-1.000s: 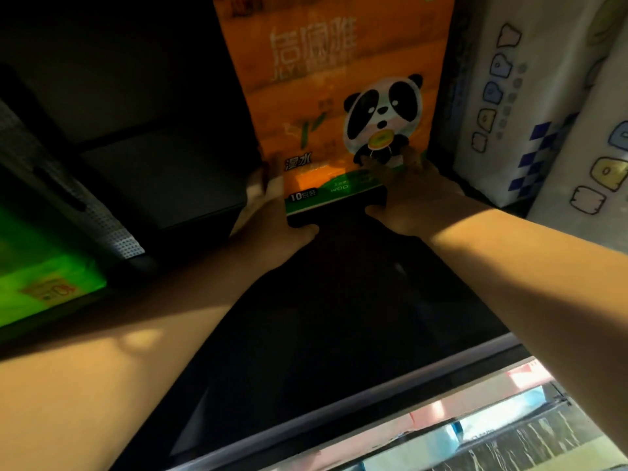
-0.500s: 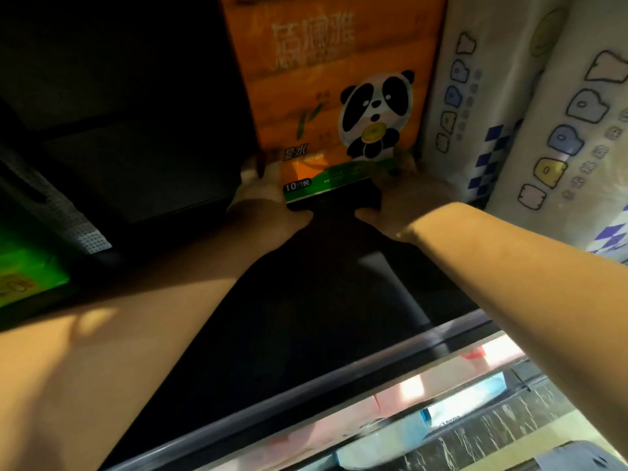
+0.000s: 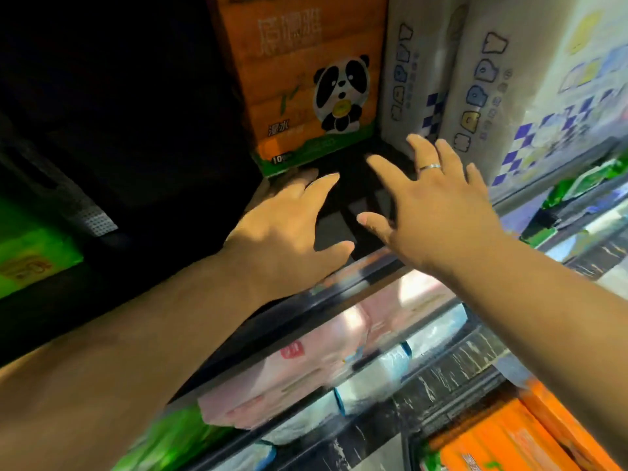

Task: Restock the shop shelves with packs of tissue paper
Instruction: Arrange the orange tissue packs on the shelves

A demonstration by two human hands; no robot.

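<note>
Both hands are seen spread flat and empty above the dark shelf board, with nothing gripped in either. The left hand is held palm-down just in front of the orange panda tissue pack, its fingertips close under the pack's lower front corner; whether they touch the wrapper cannot be told. The right hand is splayed with fingers well apart, in front of and to the right of the pack, and a thin silver ring is worn on one finger.

The orange panda tissue pack is stood upright at the back of the shelf — a tall rectangular block in glossy plastic film, banded across by the stacked units inside, printed with a cartoon panda and finished with a green strip along its base. Immediately to the right of it, white tissue packs with pastel lettering and blue checks are stood upright, their soft film bulged into rounded columns; the nearest is set against the orange pack's side.

In front of the pack, the shelf's smooth metal front rail is crossed by both forearms. Below that rail, pink soft-wrapped packs are laid on a lower shelf, blurred. Far to the left of the pack, a green pack is dimly visible.
</note>
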